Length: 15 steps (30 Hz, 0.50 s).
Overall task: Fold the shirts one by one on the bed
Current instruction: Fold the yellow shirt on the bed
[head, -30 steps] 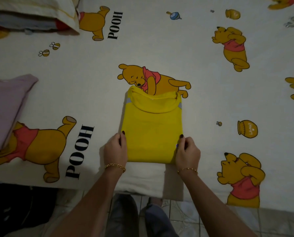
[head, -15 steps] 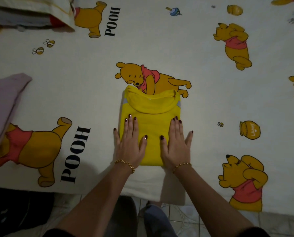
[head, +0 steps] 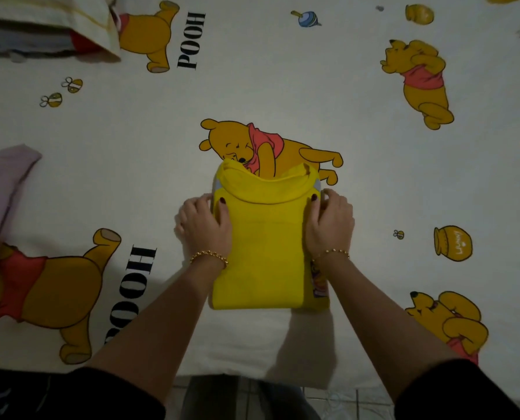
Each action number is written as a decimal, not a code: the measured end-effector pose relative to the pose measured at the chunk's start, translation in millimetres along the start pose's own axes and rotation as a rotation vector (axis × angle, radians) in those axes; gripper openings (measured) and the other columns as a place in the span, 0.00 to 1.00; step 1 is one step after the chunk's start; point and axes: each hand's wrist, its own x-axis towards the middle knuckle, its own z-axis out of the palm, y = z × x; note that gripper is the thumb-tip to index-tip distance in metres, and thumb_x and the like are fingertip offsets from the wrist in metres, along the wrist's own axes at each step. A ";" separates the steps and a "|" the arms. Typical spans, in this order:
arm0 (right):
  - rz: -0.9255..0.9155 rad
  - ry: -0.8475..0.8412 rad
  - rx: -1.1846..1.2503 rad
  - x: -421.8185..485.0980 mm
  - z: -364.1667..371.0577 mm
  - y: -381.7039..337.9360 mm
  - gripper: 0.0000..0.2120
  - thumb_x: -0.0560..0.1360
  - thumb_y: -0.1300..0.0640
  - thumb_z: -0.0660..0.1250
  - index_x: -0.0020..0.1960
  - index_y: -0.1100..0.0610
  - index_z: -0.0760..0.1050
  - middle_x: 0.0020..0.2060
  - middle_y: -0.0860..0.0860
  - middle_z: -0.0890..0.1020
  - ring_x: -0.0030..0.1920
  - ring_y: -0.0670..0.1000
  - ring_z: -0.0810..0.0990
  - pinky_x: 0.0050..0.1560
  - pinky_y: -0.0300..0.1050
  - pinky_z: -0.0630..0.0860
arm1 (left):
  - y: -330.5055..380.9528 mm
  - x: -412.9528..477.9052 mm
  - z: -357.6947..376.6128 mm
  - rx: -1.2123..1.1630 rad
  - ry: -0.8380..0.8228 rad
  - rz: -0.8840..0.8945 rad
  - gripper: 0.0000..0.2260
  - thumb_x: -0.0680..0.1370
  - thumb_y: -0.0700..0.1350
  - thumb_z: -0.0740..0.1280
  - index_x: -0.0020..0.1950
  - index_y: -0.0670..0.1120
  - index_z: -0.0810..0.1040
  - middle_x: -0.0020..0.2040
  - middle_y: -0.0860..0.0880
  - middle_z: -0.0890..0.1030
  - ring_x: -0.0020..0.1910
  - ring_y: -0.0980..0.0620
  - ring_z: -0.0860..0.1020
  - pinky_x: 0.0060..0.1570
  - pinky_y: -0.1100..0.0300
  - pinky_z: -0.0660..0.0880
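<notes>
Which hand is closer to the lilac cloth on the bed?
Left. The left hand grips the yellow shirt on the edge toward the lilac cloth; the right hand grips the opposite edge, beyond the shirt.

The folded yellow cloth shirt [head: 268, 253] looks soft, matt and smooth on top. Under it, the white printed bed sheet [head: 283, 71] is matt cloth with light creases. Left of the shirt, a pale lilac folded cloth garment [head: 1, 189] is matt too. Beside the shirt, thin gold bead bracelets [head: 208, 256] shine like metal.
</notes>
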 end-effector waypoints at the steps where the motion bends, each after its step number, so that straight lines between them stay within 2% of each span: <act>1: 0.054 -0.009 0.029 3.2 0.4 -1.4 0.16 0.80 0.48 0.54 0.57 0.58 0.73 0.48 0.55 0.78 0.51 0.56 0.74 0.49 0.50 0.69 | -0.1 2.8 -0.4 -0.036 0.003 0.005 0.15 0.79 0.52 0.60 0.59 0.43 0.75 0.57 0.43 0.75 0.57 0.44 0.72 0.54 0.50 0.68; 5: 0.214 -0.138 0.024 1.5 -5.0 -10.7 0.19 0.81 0.43 0.53 0.50 0.59 0.71 0.39 0.54 0.76 0.40 0.54 0.73 0.39 0.45 0.66 | 3.8 -0.7 -12.6 -0.077 -0.056 -0.074 0.15 0.79 0.56 0.60 0.52 0.45 0.75 0.46 0.48 0.77 0.44 0.48 0.75 0.40 0.56 0.69; 8: 0.316 -0.339 0.027 -13.7 -9.6 -8.0 0.23 0.80 0.39 0.52 0.39 0.57 0.67 0.36 0.53 0.73 0.40 0.54 0.71 0.40 0.46 0.65 | 7.7 -17.4 -23.9 0.010 -0.278 -0.158 0.19 0.79 0.60 0.58 0.47 0.44 0.73 0.39 0.49 0.73 0.39 0.50 0.71 0.34 0.59 0.63; 10: 0.390 -0.464 0.168 -22.0 -17.7 -9.2 0.22 0.79 0.40 0.55 0.35 0.55 0.64 0.36 0.53 0.71 0.41 0.54 0.70 0.42 0.46 0.64 | 11.2 -25.2 -34.0 -0.117 -0.457 -0.220 0.19 0.80 0.58 0.57 0.48 0.43 0.75 0.40 0.49 0.73 0.42 0.48 0.72 0.36 0.58 0.63; 12: 0.414 -0.517 0.312 -29.9 -29.5 -13.1 0.20 0.80 0.43 0.58 0.37 0.57 0.66 0.39 0.56 0.73 0.44 0.54 0.70 0.42 0.47 0.64 | 14.1 -30.4 -47.7 -0.304 -0.580 -0.287 0.15 0.81 0.55 0.56 0.55 0.45 0.73 0.44 0.49 0.73 0.46 0.49 0.71 0.38 0.59 0.64; 15: 0.341 -0.492 0.390 -47.4 -59.7 -24.4 0.21 0.80 0.48 0.60 0.50 0.69 0.72 0.46 0.65 0.76 0.45 0.57 0.73 0.44 0.50 0.67 | 13.3 -42.4 -72.4 -0.414 -0.601 -0.261 0.10 0.82 0.53 0.56 0.57 0.49 0.71 0.47 0.50 0.72 0.47 0.52 0.70 0.40 0.60 0.64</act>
